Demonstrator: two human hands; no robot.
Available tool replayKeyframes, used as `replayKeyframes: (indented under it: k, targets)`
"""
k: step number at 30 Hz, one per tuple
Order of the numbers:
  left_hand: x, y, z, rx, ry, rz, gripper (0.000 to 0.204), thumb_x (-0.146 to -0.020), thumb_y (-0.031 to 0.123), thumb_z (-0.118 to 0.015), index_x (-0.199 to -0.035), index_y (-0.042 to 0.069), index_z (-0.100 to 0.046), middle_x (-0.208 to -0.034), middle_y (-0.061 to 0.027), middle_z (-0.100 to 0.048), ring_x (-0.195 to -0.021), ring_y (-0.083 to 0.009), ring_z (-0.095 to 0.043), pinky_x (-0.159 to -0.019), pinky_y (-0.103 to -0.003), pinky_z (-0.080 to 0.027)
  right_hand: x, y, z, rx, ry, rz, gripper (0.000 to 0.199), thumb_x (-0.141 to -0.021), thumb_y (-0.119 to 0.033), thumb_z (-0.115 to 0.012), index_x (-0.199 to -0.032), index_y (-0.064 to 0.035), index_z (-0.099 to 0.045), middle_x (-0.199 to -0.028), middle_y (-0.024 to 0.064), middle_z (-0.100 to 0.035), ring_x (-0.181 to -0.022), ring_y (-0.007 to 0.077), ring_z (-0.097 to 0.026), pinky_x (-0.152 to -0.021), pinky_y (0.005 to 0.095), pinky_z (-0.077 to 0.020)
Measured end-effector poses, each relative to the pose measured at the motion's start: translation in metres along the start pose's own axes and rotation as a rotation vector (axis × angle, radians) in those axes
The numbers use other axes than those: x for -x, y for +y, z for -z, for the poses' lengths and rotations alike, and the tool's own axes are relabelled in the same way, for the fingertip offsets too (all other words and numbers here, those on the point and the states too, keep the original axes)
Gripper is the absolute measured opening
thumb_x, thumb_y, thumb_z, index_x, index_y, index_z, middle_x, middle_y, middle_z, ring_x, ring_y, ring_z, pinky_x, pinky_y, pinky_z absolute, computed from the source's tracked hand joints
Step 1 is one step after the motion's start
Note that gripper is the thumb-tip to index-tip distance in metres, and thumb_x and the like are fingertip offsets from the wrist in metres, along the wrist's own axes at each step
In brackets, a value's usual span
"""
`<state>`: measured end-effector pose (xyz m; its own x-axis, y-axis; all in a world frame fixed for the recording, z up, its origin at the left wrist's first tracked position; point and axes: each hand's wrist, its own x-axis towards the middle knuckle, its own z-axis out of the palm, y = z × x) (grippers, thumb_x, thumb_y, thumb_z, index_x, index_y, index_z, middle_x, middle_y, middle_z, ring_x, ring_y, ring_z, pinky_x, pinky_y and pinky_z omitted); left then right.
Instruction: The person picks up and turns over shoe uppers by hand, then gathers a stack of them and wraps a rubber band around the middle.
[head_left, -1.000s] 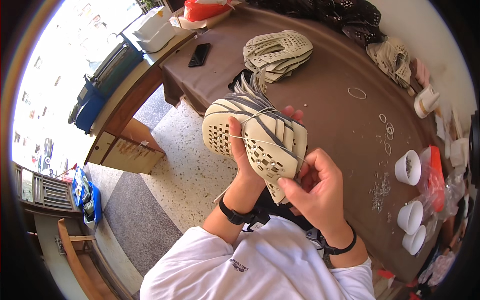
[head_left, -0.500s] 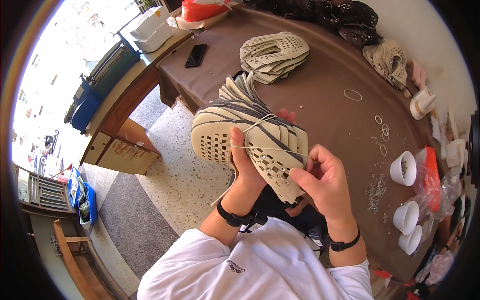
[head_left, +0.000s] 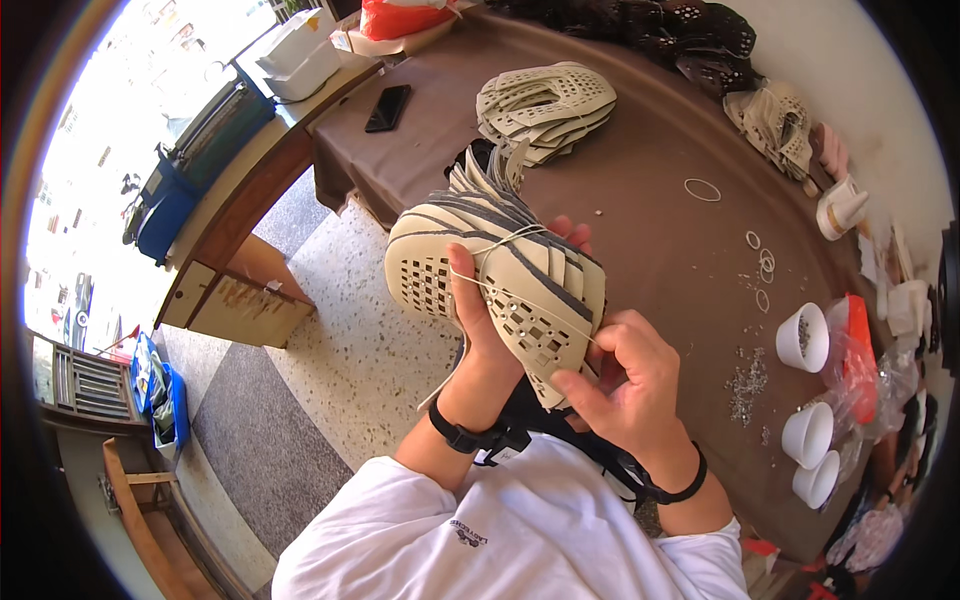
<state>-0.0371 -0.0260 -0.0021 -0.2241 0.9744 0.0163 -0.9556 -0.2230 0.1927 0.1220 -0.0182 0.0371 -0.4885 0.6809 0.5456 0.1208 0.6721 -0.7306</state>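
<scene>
A thick bundle of beige perforated shoe uppers (head_left: 530,270) with dark edges is held up over the near edge of the table. My left hand (head_left: 485,330) grips it from below, thumb on the front face and fingertips showing behind. A thin pale rubber band (head_left: 520,236) crosses the stack, and one strand runs from near my left thumb to my right fingers. My right hand (head_left: 630,375) is at the bundle's right edge, thumb and fingers pinching that strand. Small shiny studs dot the holes of the front upper.
On the brown-covered table (head_left: 660,240) sit another stack of uppers (head_left: 550,105), a black phone (head_left: 388,108), loose rubber bands (head_left: 703,190) and scattered metal studs (head_left: 745,385). White cups (head_left: 803,337) stand at the right, beside a red-and-clear plastic bag (head_left: 860,360).
My right hand has moved slightly down and left along the bundle's edge, drawing the strand with it. The bundle has tilted a little in my left hand.
</scene>
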Motion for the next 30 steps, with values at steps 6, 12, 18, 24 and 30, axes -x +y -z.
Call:
replayKeyframes:
  k: [6, 12, 18, 24, 30]
  targets:
    - [0.001, -0.007, 0.002, -0.137, -0.004, -0.067, 0.108, -0.086, 0.088, -0.049, -0.139, -0.006, -0.054, -0.139, -0.0223, -0.059, -0.135, -0.0409, -0.052, -0.112, -0.054, -0.047, 0.011, -0.001, -0.006, -0.072, 0.013, -0.170, 0.032, -0.078, -0.009, -0.089, -0.083, -0.0037, -0.058, -0.079, 0.0050, -0.060, -0.056, 0.0113, -0.054, -0.049, 0.0265, -0.0441]
    - [0.000, -0.006, 0.004, -0.381, -0.052, -0.165, 0.108, -0.086, 0.092, -0.041, -0.134, -0.004, -0.058, -0.127, -0.0193, -0.067, -0.119, -0.0356, -0.066, -0.100, -0.049, -0.056, 0.013, 0.012, -0.011, -0.316, 0.183, -0.355, 0.036, -0.078, -0.002, -0.089, -0.079, -0.0060, -0.053, -0.074, -0.0011, -0.052, -0.060, 0.0038, -0.046, -0.051, 0.0224, -0.0378]
    - [-0.004, -0.009, 0.008, -0.288, -0.018, -0.180, 0.106, -0.087, 0.091, -0.040, -0.132, -0.003, -0.060, -0.125, -0.0204, -0.069, -0.114, -0.0354, -0.068, -0.095, -0.048, -0.059, 0.012, 0.035, -0.012, 0.124, 0.175, 0.113, 0.040, -0.071, -0.010, -0.093, -0.075, -0.0102, -0.054, -0.073, 0.0011, -0.057, -0.061, 0.0183, -0.052, -0.058, 0.0333, -0.0414]
    - [-0.003, -0.008, 0.009, -0.270, 0.029, -0.165, 0.101, -0.088, 0.088, -0.043, -0.130, -0.002, -0.061, -0.122, -0.0197, -0.070, -0.110, -0.0357, -0.070, -0.094, -0.048, -0.060, 0.015, 0.031, -0.008, 0.289, 0.103, 0.308, 0.035, -0.071, -0.016, -0.091, -0.073, -0.0120, -0.057, -0.076, 0.0001, -0.062, -0.066, 0.0220, -0.056, -0.066, 0.0362, -0.0416]
    - [-0.006, -0.012, 0.015, -0.299, -0.032, -0.226, 0.094, -0.090, 0.085, -0.047, -0.125, -0.002, -0.063, -0.119, -0.0180, -0.072, -0.104, -0.0336, -0.072, -0.090, -0.047, -0.061, 0.025, 0.032, -0.018, 0.163, 0.186, 0.037, 0.031, -0.071, -0.008, -0.087, -0.071, -0.0123, -0.057, -0.079, 0.0007, -0.063, -0.067, 0.0215, -0.056, -0.065, 0.0362, -0.0416]
